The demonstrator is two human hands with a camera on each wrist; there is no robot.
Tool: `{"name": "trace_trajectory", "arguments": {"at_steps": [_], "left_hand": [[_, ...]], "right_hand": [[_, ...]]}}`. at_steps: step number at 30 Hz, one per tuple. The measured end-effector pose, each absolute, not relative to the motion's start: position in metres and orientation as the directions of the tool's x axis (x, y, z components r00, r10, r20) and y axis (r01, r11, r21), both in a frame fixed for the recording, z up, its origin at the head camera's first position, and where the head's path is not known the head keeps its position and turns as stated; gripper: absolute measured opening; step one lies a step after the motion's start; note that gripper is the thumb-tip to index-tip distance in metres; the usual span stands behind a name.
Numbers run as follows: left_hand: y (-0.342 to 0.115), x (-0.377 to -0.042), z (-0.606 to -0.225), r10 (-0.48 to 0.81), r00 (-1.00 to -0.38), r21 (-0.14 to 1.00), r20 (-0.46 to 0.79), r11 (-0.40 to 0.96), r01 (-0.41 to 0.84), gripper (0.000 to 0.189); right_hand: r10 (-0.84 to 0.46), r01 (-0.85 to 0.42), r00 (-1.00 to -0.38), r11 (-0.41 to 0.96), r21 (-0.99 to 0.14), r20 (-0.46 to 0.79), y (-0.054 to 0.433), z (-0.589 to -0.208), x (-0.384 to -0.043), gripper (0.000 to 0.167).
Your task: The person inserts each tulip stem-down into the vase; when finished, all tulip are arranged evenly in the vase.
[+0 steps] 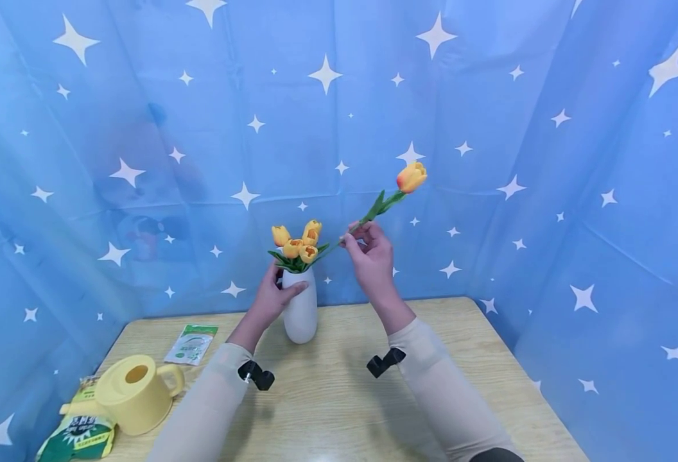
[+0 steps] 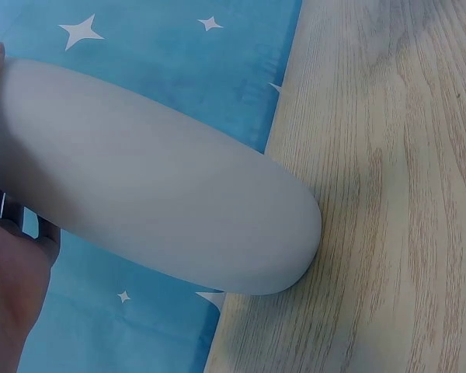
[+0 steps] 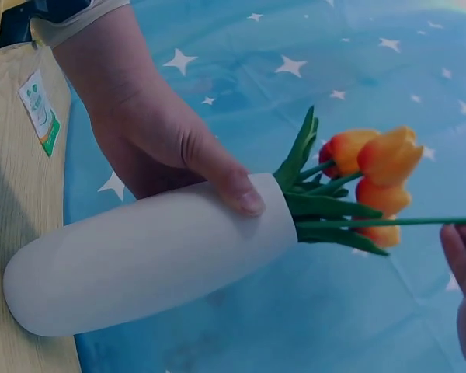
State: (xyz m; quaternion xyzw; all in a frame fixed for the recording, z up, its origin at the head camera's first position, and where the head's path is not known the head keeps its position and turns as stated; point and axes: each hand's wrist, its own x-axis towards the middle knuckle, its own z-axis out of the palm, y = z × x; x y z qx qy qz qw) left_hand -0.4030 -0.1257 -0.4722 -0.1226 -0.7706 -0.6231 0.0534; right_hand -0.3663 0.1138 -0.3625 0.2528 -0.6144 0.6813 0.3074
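Note:
A white vase (image 1: 300, 314) stands at the back of the table, holding several yellow-orange tulips (image 1: 293, 248) with green leaves. My left hand (image 1: 268, 296) grips the vase just below its mouth, thumb across the front; the left wrist view shows the vase's smooth body (image 2: 155, 179) and its base on the wood. To the right, my right hand (image 1: 372, 262) pinches the stem of another tulip (image 1: 411, 178), whose bloom points up and right. This stem (image 3: 419, 221) slants down to the vase mouth in the right wrist view; leaves partly hide where its lower end is.
At the table's left are a yellow watering can (image 1: 137, 401), a green and yellow bag (image 1: 81, 436) partly beneath it, and a small white-green packet (image 1: 192, 344). A blue curtain (image 1: 339, 128) with white stars hangs behind the wooden table (image 1: 327, 404).

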Motion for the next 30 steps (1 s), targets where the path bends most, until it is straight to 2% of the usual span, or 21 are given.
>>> {"name": "trace_trajectory", "arguments": {"at_steps": [12,21,26,30], "left_hand": [[-0.126,-0.401,-0.471,0.131,-0.951,0.934,0.281,0.189,0.302,0.087],[-0.125,-0.402,-0.471,0.125,-0.953,0.938,0.275,0.183,0.295,0.086],[-0.125,-0.402,-0.473,0.123,-0.949,0.932,0.29,0.187,0.309,0.086],[-0.125,-0.401,-0.473,0.125,-0.948,0.931,0.293,0.189,0.312,0.089]], "right_hand": [[-0.068,-0.627,-0.779,0.116,-0.77,0.623,0.093,-0.382,-0.37,0.012],[-0.093,-0.569,-0.821,0.202,-0.797,0.563,0.08,-0.4,-0.376,0.006],[-0.11,-0.539,-0.841,0.232,-0.81,0.529,0.08,-0.404,-0.377,0.009],[-0.059,-0.559,-0.827,0.199,-0.805,0.56,0.083,-0.405,-0.378,0.013]]}}
